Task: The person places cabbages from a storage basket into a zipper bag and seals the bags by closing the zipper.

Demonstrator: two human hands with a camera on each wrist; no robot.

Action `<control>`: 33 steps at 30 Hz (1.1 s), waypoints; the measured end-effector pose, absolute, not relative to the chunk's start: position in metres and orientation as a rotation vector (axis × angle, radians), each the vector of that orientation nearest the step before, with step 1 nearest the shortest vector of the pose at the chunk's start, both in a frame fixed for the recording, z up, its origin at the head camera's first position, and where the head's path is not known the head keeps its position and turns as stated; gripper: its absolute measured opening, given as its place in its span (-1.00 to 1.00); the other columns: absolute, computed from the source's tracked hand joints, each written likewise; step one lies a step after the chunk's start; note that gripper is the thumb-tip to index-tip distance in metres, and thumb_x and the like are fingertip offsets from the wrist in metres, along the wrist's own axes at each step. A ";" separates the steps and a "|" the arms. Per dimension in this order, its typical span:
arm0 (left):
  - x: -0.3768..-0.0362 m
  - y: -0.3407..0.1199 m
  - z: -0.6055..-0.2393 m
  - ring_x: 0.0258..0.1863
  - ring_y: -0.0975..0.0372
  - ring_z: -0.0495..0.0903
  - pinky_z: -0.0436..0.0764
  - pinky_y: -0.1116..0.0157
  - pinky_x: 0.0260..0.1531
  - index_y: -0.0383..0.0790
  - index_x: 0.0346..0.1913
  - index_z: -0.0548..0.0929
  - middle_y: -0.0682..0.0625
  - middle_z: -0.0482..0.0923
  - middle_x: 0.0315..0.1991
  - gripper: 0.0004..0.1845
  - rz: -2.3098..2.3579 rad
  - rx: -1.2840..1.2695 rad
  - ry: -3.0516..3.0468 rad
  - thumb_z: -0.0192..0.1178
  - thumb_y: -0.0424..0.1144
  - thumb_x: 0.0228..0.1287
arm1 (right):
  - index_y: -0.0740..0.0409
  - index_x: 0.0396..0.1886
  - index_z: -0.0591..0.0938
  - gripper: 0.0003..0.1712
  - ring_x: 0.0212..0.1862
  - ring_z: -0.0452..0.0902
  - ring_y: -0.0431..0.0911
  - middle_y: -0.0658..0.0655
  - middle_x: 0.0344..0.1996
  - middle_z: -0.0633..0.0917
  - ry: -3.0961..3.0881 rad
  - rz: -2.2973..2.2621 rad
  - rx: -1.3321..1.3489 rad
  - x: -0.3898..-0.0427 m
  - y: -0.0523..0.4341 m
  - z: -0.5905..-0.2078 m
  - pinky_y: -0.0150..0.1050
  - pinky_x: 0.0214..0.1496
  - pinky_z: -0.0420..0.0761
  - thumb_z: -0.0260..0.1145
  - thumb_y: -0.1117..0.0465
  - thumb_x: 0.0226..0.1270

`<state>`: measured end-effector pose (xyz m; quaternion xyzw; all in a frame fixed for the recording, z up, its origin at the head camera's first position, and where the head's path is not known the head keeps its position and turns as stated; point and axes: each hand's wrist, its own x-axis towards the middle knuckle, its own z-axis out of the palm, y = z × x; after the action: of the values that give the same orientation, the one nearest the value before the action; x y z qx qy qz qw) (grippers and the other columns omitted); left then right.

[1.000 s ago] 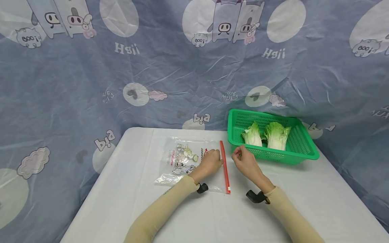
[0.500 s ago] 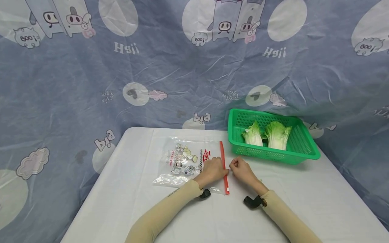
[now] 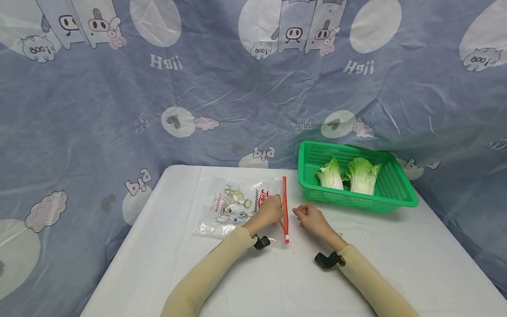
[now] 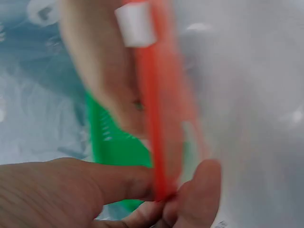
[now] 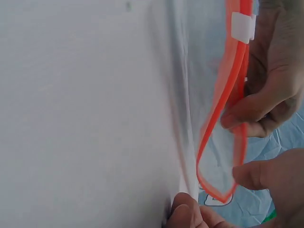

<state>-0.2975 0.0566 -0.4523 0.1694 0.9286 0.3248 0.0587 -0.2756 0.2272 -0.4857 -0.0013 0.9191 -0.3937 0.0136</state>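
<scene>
A clear slider zip bag (image 3: 206,222) with cartoon print and a red zip strip (image 3: 285,193) lies on the table. My left hand (image 3: 270,211) pinches the bag at the strip; the left wrist view shows its thumb and fingertips on the red edge. In the right wrist view, the two red edges stand parted in a loop, with the white slider (image 5: 242,27) higher up the strip. Just right of the strip hovers my right hand (image 3: 314,220), fingers loosely bent, with a gap between thumb (image 5: 251,175) and fingers and nothing held.
At the back right stands a green plastic basket (image 3: 392,203). Inside it are two cut pieces of leafy cabbage, one smaller (image 3: 331,176) and one larger (image 3: 362,178). A white cloth covers the table (image 3: 253,281), and a printed blue-grey sheet (image 3: 222,88) hangs behind.
My right hand has come left and nearer the front, up to the strip. The bag has shifted slightly left and back with my left hand, and its red edges now part.
</scene>
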 end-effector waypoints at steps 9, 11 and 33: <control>-0.287 0.037 -0.406 -0.80 0.17 0.60 0.59 0.34 -0.74 -0.39 -0.29 0.46 -0.10 0.46 -0.53 -0.86 1.076 0.526 2.670 0.20 -0.55 0.14 | 0.32 -0.08 0.51 -0.67 -0.62 0.48 -0.17 0.09 -0.58 0.58 2.778 -1.589 -0.021 -0.295 0.197 -0.479 -0.32 -0.54 0.50 0.21 0.11 0.41; -0.284 0.033 -0.397 -0.81 0.20 0.59 0.59 0.34 -0.74 -0.40 -0.26 0.47 -0.11 0.47 -0.50 -0.85 1.130 0.511 2.692 0.24 -0.52 0.17 | 0.33 -0.14 0.52 -0.74 -0.63 0.44 -0.20 0.09 -0.59 0.59 2.800 -1.652 -0.012 -0.297 0.192 -0.476 -0.34 -0.55 0.48 0.22 0.19 0.38; -0.278 -0.023 -0.342 -0.88 0.27 0.50 0.51 0.36 -0.82 -0.28 -0.47 0.45 -0.10 0.54 -0.68 -0.86 1.632 0.352 2.999 0.12 -0.41 0.25 | 0.32 -0.31 0.57 -0.89 -0.59 0.63 0.00 0.25 -0.57 0.68 2.781 -1.658 0.004 -0.312 0.187 -0.487 -0.11 -0.49 0.67 0.22 0.31 0.34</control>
<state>-0.2781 -0.0231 -0.3421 0.1015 0.8645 0.4705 -0.1448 -0.3116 0.1871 -0.4874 0.0014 0.8579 -0.5116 -0.0480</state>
